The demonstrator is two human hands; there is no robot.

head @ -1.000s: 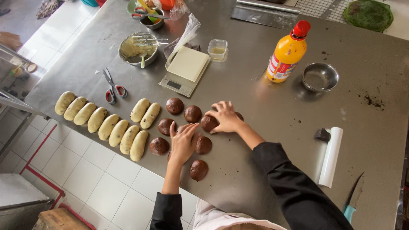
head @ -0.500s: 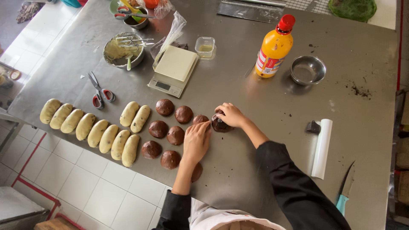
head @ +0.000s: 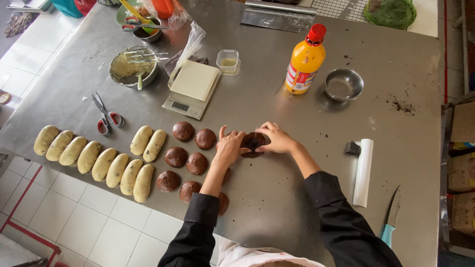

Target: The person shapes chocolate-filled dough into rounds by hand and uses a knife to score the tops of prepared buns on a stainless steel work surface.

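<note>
The desk (head: pixel 277 198) is brushed, dull-shining metal; the small bowl (head: pixel 344 84) polished metal; the orange bottle (head: pixel 304 62) glossy plastic; the dough balls (head: pixel 184 131) matt brown.

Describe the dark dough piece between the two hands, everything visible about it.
The dark dough piece is chocolate-brown, soft-looking and matte, a flattened, uneven round rather than a smooth ball like the brown dough balls to its left. It lies on the steel table, apart from those balls. The left hand presses its left edge with its fingertips, and the right hand covers its upper right side, so part of its outline is hidden. Its underside cannot be seen.
</note>
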